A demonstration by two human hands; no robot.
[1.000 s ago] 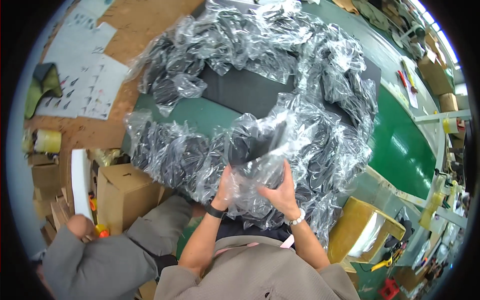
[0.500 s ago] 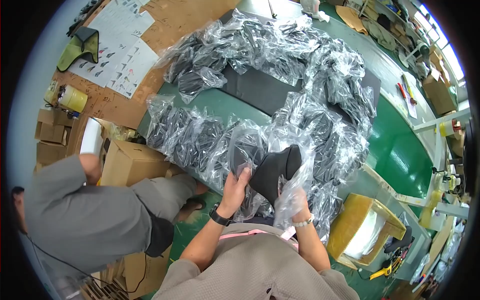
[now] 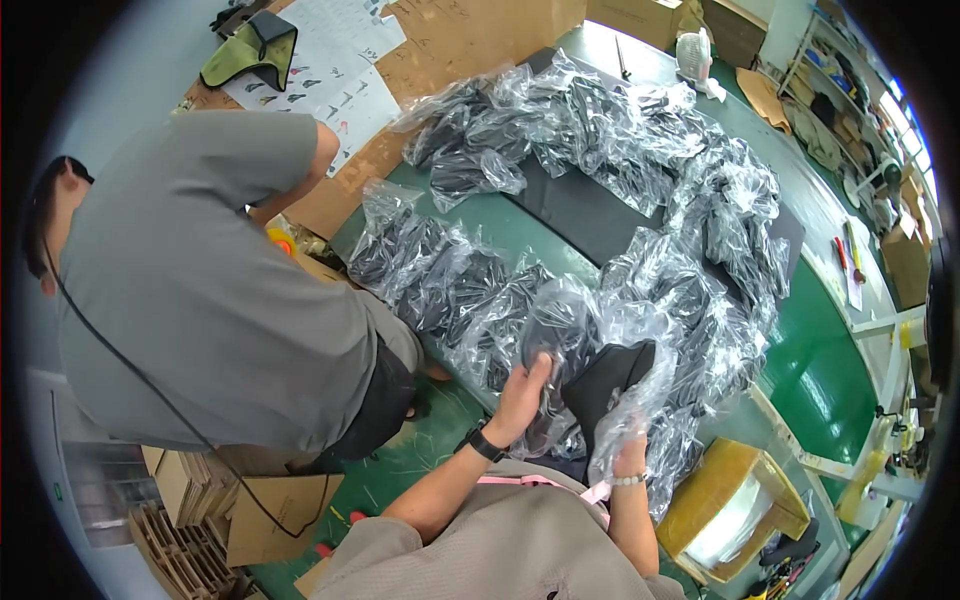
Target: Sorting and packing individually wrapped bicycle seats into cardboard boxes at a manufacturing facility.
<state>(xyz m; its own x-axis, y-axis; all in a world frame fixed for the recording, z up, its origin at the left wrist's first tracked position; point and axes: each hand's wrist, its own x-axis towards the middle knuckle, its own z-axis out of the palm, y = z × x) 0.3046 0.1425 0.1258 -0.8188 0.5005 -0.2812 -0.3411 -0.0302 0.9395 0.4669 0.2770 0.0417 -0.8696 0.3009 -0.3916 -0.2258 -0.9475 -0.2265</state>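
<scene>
My left hand point(image 3: 520, 402) is closed on a bagged black piece point(image 3: 558, 322), rounded at its far end, its thumb on top of the film. Just right of it stands a bare black saddle-shaped piece point(image 3: 603, 385), wide at one end and narrow at the other. My right hand point(image 3: 630, 455), with fingers partly hidden, grips a crumpled clear plastic bag point(image 3: 640, 415) gathered against that piece's right side. Beyond both hands, many similar bagged black pieces point(image 3: 620, 130) lie heaped in a curved row on the green table point(image 3: 510, 240).
A co-worker in grey point(image 3: 230, 270) bends over at my left. Printed sheets point(image 3: 330, 75) and a green-and-black piece point(image 3: 255, 52) lie on a brown board. A yellowish carton point(image 3: 715, 490) with plastic inside stands at my right. Red and yellow tools point(image 3: 848, 258) lie farther right.
The view has swung left, so everything sits farther right in it. The co-worker has come farther into view, leaning toward the table. My hands keep the same pieces, held nearly as before.
</scene>
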